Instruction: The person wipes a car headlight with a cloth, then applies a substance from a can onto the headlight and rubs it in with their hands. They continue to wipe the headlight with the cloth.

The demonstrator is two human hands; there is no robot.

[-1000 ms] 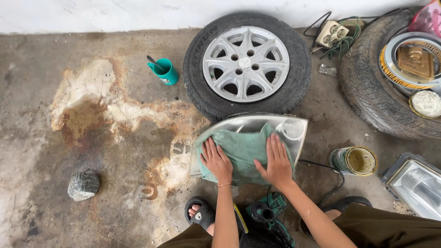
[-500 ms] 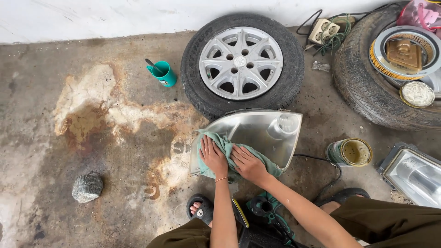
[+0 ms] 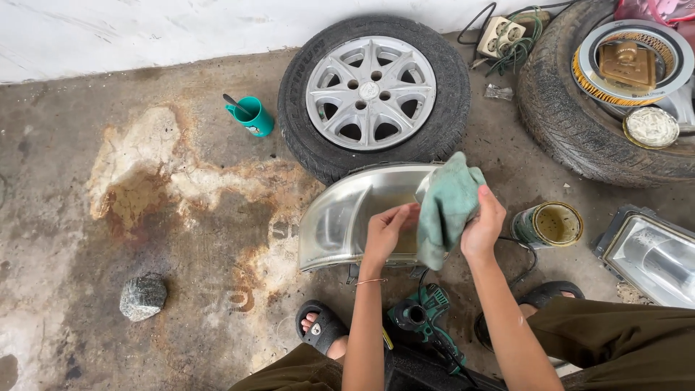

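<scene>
A clear car headlight (image 3: 347,213) lies on the concrete floor in front of me. Both hands hold a green cloth (image 3: 447,203) lifted above the headlight's right end. My left hand (image 3: 387,230) pinches the cloth's lower left edge. My right hand (image 3: 483,223) grips its right side from behind. The cloth hangs folded and hides the right end of the lens.
A wheel with a silver rim (image 3: 373,94) lies just behind the headlight. A teal cup (image 3: 251,116) stands to its left. A second tyre (image 3: 579,123) holds a round filter. An open tin (image 3: 550,224), another headlight (image 3: 655,257), a green power tool (image 3: 423,318) and a stone (image 3: 142,297) lie around.
The cloth was pressed flat on the lens under both hands, slid left, and is now lifted off the lens and held up at the right end.
</scene>
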